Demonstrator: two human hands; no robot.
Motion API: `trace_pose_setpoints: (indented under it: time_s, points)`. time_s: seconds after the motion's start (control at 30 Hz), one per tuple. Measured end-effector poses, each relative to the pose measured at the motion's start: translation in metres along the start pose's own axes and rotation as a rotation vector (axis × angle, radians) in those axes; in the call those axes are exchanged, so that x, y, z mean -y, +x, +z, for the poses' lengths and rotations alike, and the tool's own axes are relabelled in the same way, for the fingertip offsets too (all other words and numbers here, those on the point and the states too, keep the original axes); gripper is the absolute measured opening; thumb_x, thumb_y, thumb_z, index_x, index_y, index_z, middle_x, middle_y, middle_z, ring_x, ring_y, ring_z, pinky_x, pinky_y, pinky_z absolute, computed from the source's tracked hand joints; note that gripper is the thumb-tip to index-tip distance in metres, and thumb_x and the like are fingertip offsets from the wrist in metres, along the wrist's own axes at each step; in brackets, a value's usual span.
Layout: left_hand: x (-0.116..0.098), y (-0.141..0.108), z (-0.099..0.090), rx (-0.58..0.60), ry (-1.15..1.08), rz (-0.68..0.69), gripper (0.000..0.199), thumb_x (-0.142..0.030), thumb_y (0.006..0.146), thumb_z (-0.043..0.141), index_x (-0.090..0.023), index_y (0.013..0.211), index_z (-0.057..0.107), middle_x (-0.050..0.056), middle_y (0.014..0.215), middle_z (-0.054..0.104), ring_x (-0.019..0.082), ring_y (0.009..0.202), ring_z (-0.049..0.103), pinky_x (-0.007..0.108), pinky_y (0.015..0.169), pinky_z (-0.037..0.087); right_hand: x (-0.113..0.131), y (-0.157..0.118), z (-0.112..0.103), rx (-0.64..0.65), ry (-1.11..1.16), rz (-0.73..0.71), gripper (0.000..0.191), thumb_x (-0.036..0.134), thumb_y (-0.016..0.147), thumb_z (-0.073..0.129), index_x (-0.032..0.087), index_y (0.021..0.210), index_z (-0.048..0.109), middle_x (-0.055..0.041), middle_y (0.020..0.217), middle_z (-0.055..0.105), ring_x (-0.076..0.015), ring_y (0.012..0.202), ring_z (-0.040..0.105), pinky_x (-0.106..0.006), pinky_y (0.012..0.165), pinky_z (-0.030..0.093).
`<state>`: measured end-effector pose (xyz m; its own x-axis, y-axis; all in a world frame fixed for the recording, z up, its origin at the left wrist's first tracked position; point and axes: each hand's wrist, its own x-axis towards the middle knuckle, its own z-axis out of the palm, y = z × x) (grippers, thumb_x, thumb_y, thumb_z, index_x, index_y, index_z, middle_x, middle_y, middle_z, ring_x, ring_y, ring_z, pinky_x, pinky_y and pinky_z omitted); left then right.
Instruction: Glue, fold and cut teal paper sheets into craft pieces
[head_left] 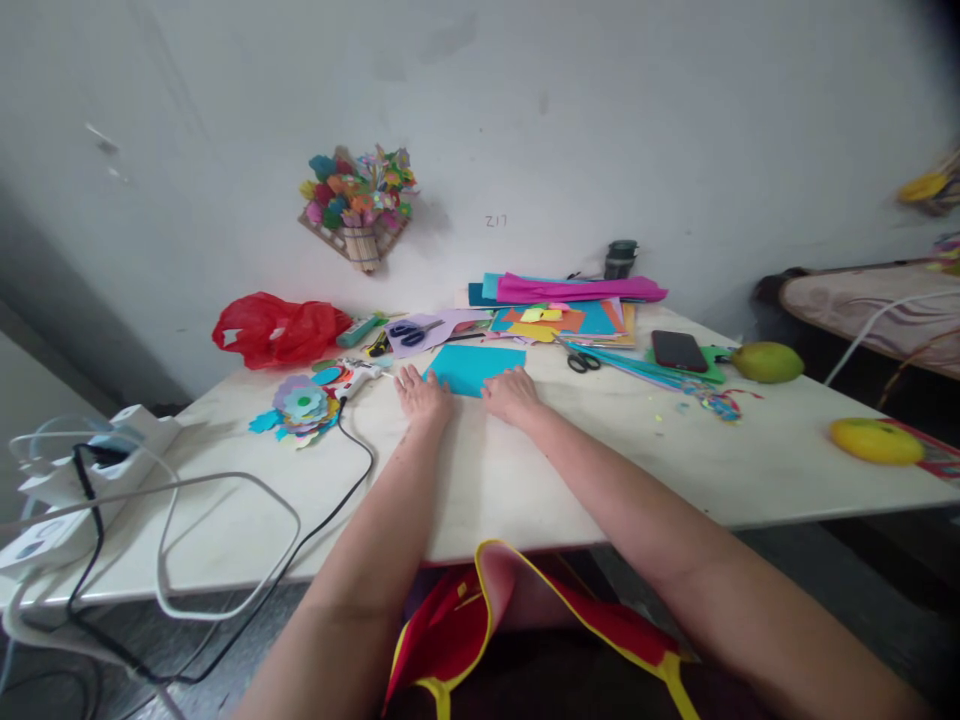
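A sheet of bright blue paper [476, 368] lies on the white table between my hands. My left hand [422, 395] rests at its left edge, fingers stretched out and apart, the thumb side touching the paper. At the near right corner, my right hand [511, 395] has its fingers curled together on the sheet; the fingertips are partly hidden. Just left of my left hand lies a white hot glue gun [360, 376] with a black cord. Beside it is a pile of cut paper flowers [302, 402] in several colours.
Behind the sheet are purple-handled scissors [409, 332], coloured papers [585, 318] and a red plastic bag [274, 330]. Black scissors [581, 362], a phone [678, 351] and two mangoes, one green [769, 362] and one yellow [877, 441], lie right. A power strip [97, 490] with loose cables occupies the left.
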<state>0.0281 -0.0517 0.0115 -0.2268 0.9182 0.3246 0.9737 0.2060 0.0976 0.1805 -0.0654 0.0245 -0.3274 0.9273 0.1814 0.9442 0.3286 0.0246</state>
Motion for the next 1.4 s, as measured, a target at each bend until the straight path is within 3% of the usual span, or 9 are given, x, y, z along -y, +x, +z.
trace_pose_setpoints:
  time_s: [0.1, 0.2, 0.33, 0.43, 0.6, 0.7, 0.87, 1.03, 1.4]
  points:
    - [0.007, 0.003, 0.001, 0.031, -0.049, -0.096, 0.051, -0.037, 0.081, 0.035, -0.018, 0.127, 0.043, 0.014, 0.141, 0.026, 0.032, 0.129, 0.022, 0.05, 0.102, 0.018, -0.01, 0.003, 0.001, -0.073, 0.012, -0.007, 0.041, 0.033, 0.087, 0.029, 0.018, 0.109, 0.06, -0.0097, 0.116, 0.058, -0.025, 0.105, 0.048, -0.038, 0.09, 0.025]
    - [0.01, 0.006, 0.001, -0.018, -0.124, -0.123, 0.051, -0.041, 0.083, 0.03, -0.018, 0.127, 0.042, 0.013, 0.141, 0.028, 0.03, 0.128, 0.025, 0.047, 0.101, 0.022, -0.022, 0.008, 0.008, -0.083, 0.036, 0.013, 0.039, 0.035, 0.086, 0.034, 0.018, 0.11, 0.06, -0.0072, 0.124, 0.053, -0.0241, 0.108, 0.046, -0.035, 0.089, 0.028]
    - [0.016, 0.014, -0.004, -0.136, -0.162, -0.2, 0.051, -0.041, 0.083, 0.028, -0.018, 0.125, 0.043, 0.01, 0.141, 0.029, 0.03, 0.131, 0.018, 0.051, 0.103, 0.015, -0.026, 0.012, 0.015, -0.048, 0.054, 0.025, 0.04, 0.037, 0.087, 0.033, 0.019, 0.111, 0.059, -0.0067, 0.121, 0.055, -0.0232, 0.106, 0.049, -0.034, 0.088, 0.031]
    - [0.024, 0.022, -0.013, -0.149, -0.145, -0.266, 0.047, -0.031, 0.079, 0.034, -0.017, 0.122, 0.047, 0.014, 0.136, 0.036, 0.033, 0.131, 0.013, 0.06, 0.1, 0.008, -0.023, 0.012, 0.016, -0.028, 0.051, 0.025, 0.041, 0.039, 0.087, 0.032, 0.019, 0.112, 0.059, -0.0076, 0.118, 0.057, -0.0238, 0.105, 0.049, -0.035, 0.088, 0.031]
    - [0.051, 0.032, -0.022, -0.155, -0.098, -0.391, 0.041, -0.016, 0.075, 0.035, -0.009, 0.113, 0.052, 0.021, 0.124, 0.046, 0.036, 0.123, 0.029, 0.065, 0.096, 0.004, -0.023, 0.011, 0.015, -0.029, 0.042, 0.015, 0.04, 0.039, 0.087, 0.033, 0.019, 0.109, 0.06, -0.0077, 0.118, 0.057, -0.0243, 0.104, 0.05, -0.035, 0.087, 0.032]
    - [0.072, 0.034, -0.015, -0.195, -0.04, -0.393, 0.04, -0.011, 0.081, 0.026, -0.004, 0.113, 0.049, 0.021, 0.118, 0.049, 0.033, 0.114, 0.039, 0.062, 0.097, 0.003, -0.023, 0.01, 0.014, -0.026, 0.034, 0.003, 0.039, 0.038, 0.087, 0.033, 0.02, 0.107, 0.061, -0.0077, 0.116, 0.058, -0.0251, 0.102, 0.051, -0.036, 0.086, 0.033]
    - [0.093, 0.038, -0.002, -0.202, 0.042, -0.341, 0.039, -0.01, 0.084, 0.02, -0.008, 0.109, 0.051, 0.016, 0.106, 0.055, 0.028, 0.105, 0.046, 0.059, 0.097, 0.01, -0.022, 0.009, 0.014, -0.028, 0.028, -0.007, 0.038, 0.037, 0.087, 0.033, 0.019, 0.106, 0.061, -0.0087, 0.116, 0.058, -0.0251, 0.103, 0.05, -0.036, 0.086, 0.033]
    - [0.098, 0.048, -0.007, -0.17, 0.096, -0.343, 0.043, -0.009, 0.083, 0.018, -0.009, 0.107, 0.054, 0.019, 0.102, 0.059, 0.03, 0.107, 0.045, 0.049, 0.092, 0.027, -0.022, 0.008, 0.015, -0.022, 0.017, -0.012, 0.038, 0.037, 0.087, 0.033, 0.019, 0.105, 0.061, -0.0089, 0.116, 0.057, -0.0258, 0.103, 0.05, -0.037, 0.085, 0.032]
    - [0.1, 0.051, -0.015, -0.086, -0.011, -0.305, 0.039, -0.01, 0.082, 0.029, -0.016, 0.113, 0.051, 0.018, 0.107, 0.055, 0.027, 0.098, 0.055, 0.034, 0.073, 0.043, -0.02, 0.006, 0.013, -0.023, 0.008, -0.012, 0.038, 0.036, 0.088, 0.032, 0.018, 0.105, 0.061, -0.0098, 0.114, 0.058, -0.0253, 0.104, 0.049, -0.035, 0.084, 0.031]
